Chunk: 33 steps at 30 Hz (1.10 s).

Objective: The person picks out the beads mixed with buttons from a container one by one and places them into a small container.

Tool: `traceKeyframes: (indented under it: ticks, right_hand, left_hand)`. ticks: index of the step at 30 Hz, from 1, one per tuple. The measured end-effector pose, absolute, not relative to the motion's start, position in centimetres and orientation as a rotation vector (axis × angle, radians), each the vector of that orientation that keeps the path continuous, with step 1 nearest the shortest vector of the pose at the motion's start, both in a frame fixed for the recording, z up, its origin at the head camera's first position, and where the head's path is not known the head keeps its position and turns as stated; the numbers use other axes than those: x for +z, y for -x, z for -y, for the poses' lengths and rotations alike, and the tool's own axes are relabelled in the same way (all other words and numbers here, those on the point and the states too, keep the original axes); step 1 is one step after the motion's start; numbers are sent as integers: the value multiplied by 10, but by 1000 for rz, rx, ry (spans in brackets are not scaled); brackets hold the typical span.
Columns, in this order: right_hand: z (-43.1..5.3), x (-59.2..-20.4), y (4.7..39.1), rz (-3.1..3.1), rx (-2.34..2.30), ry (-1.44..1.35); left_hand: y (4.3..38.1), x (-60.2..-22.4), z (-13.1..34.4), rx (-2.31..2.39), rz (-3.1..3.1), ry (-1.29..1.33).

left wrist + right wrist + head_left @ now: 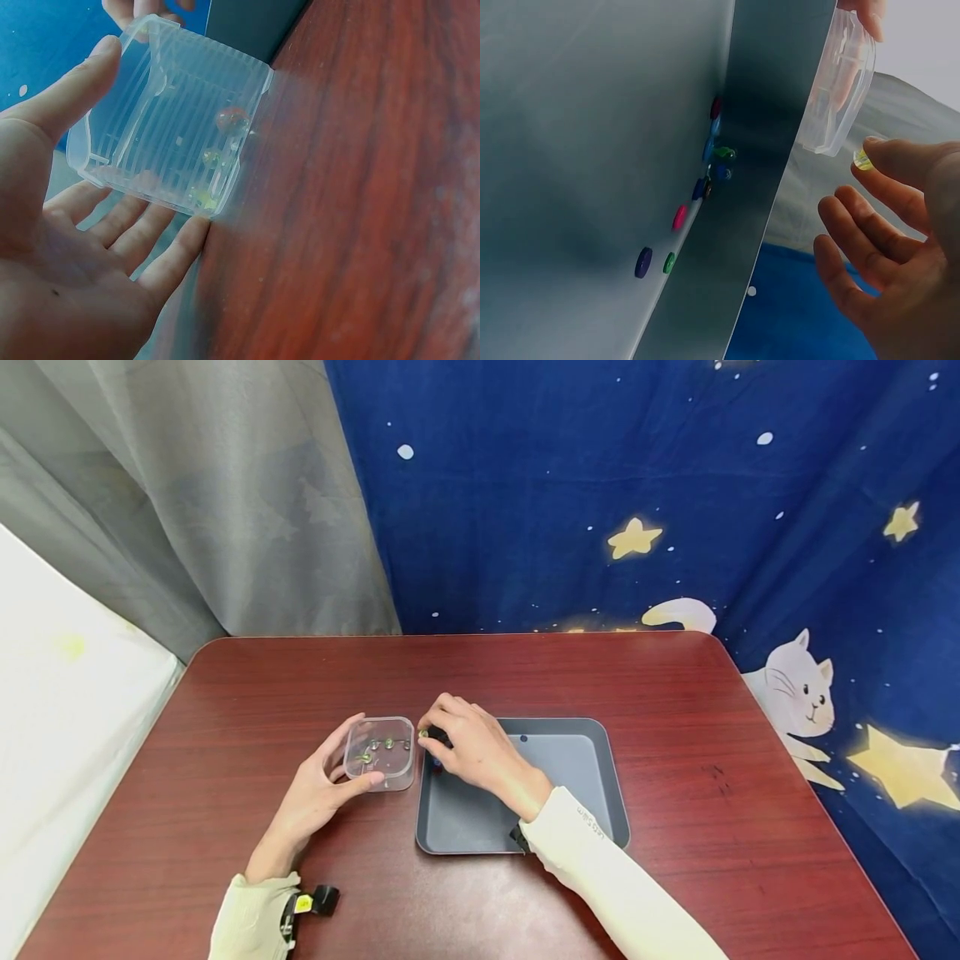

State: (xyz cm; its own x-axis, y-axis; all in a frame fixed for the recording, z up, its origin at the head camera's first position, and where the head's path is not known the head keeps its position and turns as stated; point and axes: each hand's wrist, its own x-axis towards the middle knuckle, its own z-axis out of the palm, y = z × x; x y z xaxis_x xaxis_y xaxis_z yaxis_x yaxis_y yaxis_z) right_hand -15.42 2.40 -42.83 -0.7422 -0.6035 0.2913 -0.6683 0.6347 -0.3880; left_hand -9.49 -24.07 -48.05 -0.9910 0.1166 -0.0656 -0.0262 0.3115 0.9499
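Note:
My left hand holds a clear plastic box, thumb on its near side and fingers along the far side. Inside lie several small glass marbles, among them a reddish one and a yellow-green one. Between thumb and forefinger my right hand pinches a clear marble with yellow-green inside. That hand is just right of the box, over the left edge of a grey tray. The right wrist view shows its other fingers loosely bent.
Along one side of the tray lie several flat coloured discs, including a purple one and a pink one. Among them are a green marble and a blue marble. The reddish-brown table backs onto curtains.

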Motion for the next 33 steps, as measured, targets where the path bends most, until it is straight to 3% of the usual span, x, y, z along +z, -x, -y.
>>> traceKeyframes:
  ticks: [33]
  right_hand:
    - [-11, -427, 151, 2691, 664, -1176]
  left_hand:
    - [96, -482, 242, 1814, -2405, -113]
